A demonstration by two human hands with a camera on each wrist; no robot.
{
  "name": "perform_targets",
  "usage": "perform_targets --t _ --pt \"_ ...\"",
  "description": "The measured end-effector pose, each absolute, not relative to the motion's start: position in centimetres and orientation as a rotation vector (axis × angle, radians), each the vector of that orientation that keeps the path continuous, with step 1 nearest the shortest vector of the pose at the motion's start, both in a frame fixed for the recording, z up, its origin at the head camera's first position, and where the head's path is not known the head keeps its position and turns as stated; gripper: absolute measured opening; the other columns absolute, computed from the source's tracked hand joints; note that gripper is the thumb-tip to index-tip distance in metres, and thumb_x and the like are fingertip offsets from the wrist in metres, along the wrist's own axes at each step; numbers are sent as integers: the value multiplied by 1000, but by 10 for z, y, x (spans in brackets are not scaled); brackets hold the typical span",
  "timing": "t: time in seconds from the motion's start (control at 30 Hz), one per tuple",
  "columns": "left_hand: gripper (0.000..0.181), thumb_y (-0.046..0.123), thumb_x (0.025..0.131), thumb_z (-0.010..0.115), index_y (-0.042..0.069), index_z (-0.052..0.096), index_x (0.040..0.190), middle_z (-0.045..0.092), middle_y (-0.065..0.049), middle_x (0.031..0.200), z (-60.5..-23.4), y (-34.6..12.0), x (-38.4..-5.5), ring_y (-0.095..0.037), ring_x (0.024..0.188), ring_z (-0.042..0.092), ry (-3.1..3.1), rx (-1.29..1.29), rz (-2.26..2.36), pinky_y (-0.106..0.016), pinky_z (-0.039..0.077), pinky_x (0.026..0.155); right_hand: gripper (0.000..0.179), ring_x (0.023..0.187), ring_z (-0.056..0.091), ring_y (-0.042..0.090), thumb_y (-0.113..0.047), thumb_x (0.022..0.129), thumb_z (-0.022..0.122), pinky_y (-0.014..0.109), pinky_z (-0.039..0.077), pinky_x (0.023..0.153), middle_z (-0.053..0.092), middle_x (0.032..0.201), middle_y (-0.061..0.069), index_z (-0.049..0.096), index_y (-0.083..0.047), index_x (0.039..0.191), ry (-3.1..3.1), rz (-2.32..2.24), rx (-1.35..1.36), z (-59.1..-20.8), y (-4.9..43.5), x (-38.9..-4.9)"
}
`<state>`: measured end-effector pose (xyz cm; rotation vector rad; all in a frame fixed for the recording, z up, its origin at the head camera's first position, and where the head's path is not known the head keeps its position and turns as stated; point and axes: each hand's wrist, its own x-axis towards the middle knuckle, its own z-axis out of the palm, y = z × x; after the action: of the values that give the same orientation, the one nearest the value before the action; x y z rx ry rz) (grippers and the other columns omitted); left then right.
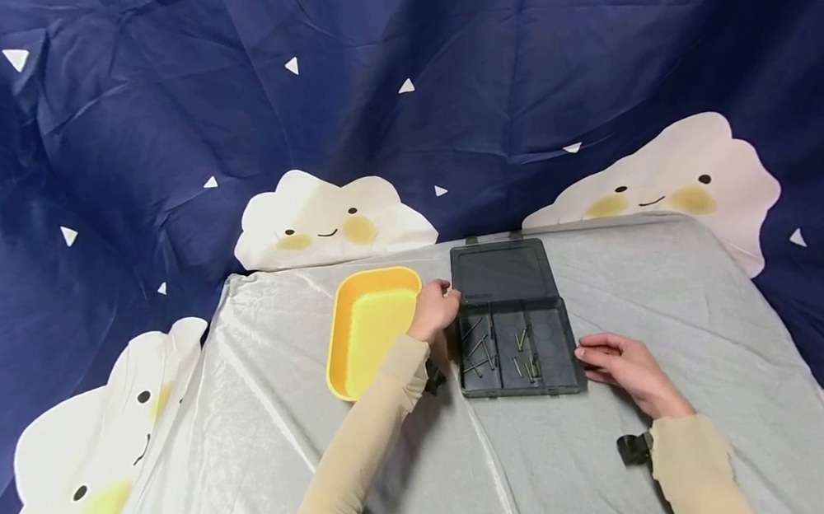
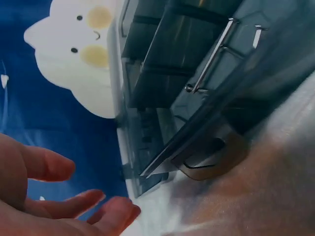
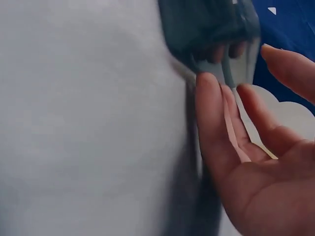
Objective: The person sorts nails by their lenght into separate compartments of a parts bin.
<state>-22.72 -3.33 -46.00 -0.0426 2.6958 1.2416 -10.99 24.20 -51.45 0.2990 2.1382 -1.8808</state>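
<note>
A dark see-through plastic case (image 1: 518, 396) lies on the cloth with its lid (image 1: 503, 271) folded back. Several thin metal pins with heads, nails or screws, lie in its left and right compartments; one silver pin (image 2: 214, 56) shows large in the left wrist view. My left hand (image 1: 435, 308) is beside the case's left edge near the hinge, fingers loosely bent and holding nothing. On the other side, my right hand (image 1: 626, 369) has its fingertips at the case's right wall, fingers mostly straight. Whether they touch it I cannot tell.
A yellow tray (image 1: 371, 335) stands left of the case, partly behind my left forearm. Grey-white cloth (image 1: 552, 475) covers the table. A dark blue curtain (image 1: 359, 14) with printed clouds hangs behind the table's far edge.
</note>
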Motion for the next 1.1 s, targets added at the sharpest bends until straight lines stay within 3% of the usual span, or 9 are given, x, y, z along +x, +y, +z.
perform_targets --t 0.1,0.2,0.27,0.33,0.43,0.77,0.9,0.97,1.1 --pt "40 21 99 46 -6 55 128 58 -21 129 -461 -32 -234 -30 115 57 2633 -74 1205 -40 48 98 61 91 63 -3 -22 96 60 24 55 86 64 116 8 35 13 140 2163 -1891 266 -506 244 -122" --pt "41 22 101 41 -7 54 128 57 -22 129 -464 -31 -240 -31 114 56 2569 -94 1190 -41 48 97 64 96 57 -5 -22 98 54 23 53 91 47 136 26 26 12 145 2187 -1889 217 -498 244 -138" --pt "42 21 101 39 -8 53 128 55 -23 130 -467 -30 -244 -32 117 55 2510 -132 1227 -43 47 98 66 110 57 8 -22 100 51 26 50 96 32 147 32 19 12 147 2202 -1872 181 -494 243 -148" --pt "44 19 100 39 -8 49 133 51 -22 137 -468 -28 -246 -32 125 50 2451 -184 1304 -43 44 104 69 125 50 24 -23 101 49 32 46 103 23 151 33 14 12 148 2209 -1856 151 -491 241 -158" --pt "44 14 97 39 -9 47 132 48 -22 139 -471 -27 -249 -32 127 47 2389 -244 1397 -43 42 106 72 141 27 41 -25 101 48 44 38 111 17 153 35 9 12 149 2213 -1826 118 -489 237 -170" --pt "33 9 95 43 -8 56 119 55 -19 128 -470 -28 -255 -29 117 52 2337 -322 1410 -46 49 98 79 144 19 41 -34 101 47 52 26 116 11 155 34 4 12 149 2189 -1758 115 -489 226 -190" --pt "31 8 93 46 -9 58 116 56 -19 123 -479 -27 -260 -30 112 54 2355 -339 1375 -55 52 87 78 145 16 42 -35 101 44 53 24 117 8 157 31 4 10 150 2173 -1721 128 -489 224 -191" --pt "29 9 90 49 -8 60 111 58 -18 116 -503 -29 -274 -29 105 57 2374 -303 1388 -52 55 79 78 146 16 42 -37 101 44 54 24 116 8 158 30 4 8 151 2175 -1709 131 -488 224 -191" --pt "27 11 88 53 -4 63 107 60 -13 110 -539 -35 -296 -24 98 57 2398 -248 1396 -37 54 79 79 145 18 42 -39 101 45 54 25 116 10 157 29 6 8 151 2178 -1712 137 -488 223 -190"
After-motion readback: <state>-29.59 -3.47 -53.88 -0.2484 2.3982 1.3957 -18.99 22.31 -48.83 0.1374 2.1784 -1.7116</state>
